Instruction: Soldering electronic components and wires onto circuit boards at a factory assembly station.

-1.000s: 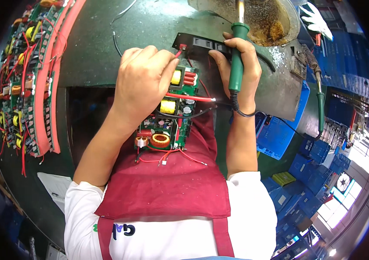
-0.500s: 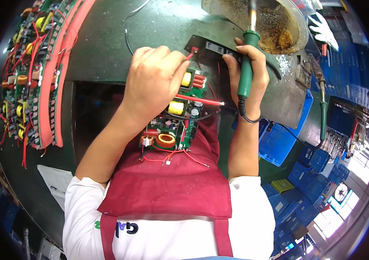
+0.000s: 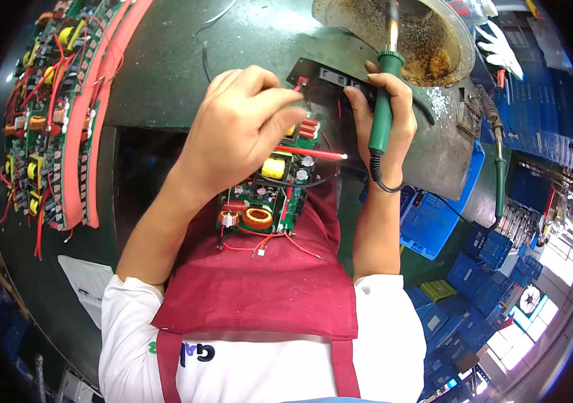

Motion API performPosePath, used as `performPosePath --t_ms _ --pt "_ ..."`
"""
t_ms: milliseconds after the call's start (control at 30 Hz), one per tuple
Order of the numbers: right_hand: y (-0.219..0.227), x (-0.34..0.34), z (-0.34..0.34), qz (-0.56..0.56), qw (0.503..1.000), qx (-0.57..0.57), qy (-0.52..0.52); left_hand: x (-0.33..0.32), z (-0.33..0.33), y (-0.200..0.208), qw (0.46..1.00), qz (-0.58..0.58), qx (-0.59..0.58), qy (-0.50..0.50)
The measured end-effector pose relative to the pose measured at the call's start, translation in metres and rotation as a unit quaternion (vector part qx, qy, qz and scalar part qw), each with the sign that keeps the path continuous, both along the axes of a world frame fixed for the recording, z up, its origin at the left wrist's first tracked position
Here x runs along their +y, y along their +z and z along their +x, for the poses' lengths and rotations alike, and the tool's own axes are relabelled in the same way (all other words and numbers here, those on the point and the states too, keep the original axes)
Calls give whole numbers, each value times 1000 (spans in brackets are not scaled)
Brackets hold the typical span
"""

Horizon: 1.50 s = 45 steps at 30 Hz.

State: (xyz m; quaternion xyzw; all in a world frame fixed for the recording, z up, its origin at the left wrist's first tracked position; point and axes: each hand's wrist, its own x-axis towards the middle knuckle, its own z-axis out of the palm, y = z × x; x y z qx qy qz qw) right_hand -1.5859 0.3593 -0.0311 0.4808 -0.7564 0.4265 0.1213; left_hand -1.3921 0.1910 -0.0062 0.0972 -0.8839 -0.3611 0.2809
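Note:
My left hand [image 3: 229, 131] hovers over the upper end of a green circuit board [image 3: 293, 218]. Its thumb and index finger reach forward a little apart, with nothing visible between them, close to a red-sleeved terminal [image 3: 302, 82]. That terminal sits on a black panel [image 3: 310, 72] with socket openings. In my right hand [image 3: 400, 121] is a soldering iron [image 3: 382, 111] with a green handle, its metal shaft pointing away from me. The right thumb rests against the panel's near edge. A thick red wire [image 3: 313, 153] with a bare end crosses the board, above yellow transformers [image 3: 273, 168] and a copper coil [image 3: 257, 217].
Populated boards stand in pink racks [image 3: 81, 134] on the left. A stained, residue-filled basin [image 3: 427, 40] is at the far right. Beside it are a second green-handled iron [image 3: 499, 181], a white glove [image 3: 501, 50] and a blue tray [image 3: 427, 228]. A loose dark wire [image 3: 206, 64] lies on the bench.
My left thumb and index finger have extended and parted from the red wire at the terminal, the hand shifting slightly right. My right hand with the soldering iron stays almost still.

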Motion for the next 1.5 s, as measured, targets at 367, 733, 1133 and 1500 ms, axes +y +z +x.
performPosePath --t_ms 367,733,1133,1500 --pt "2 4 5 0 1000 -9 -9 25 -13 -13 987 76 59 126" --pt "8 5 11 14 1000 -8 -11 26 -24 -22 984 -90 27 149" --pt "20 18 11 31 999 10 5 24 -22 -22 980 -122 34 155" --pt "20 12 13 33 999 10 8 23 -18 -20 980 -164 -6 114"
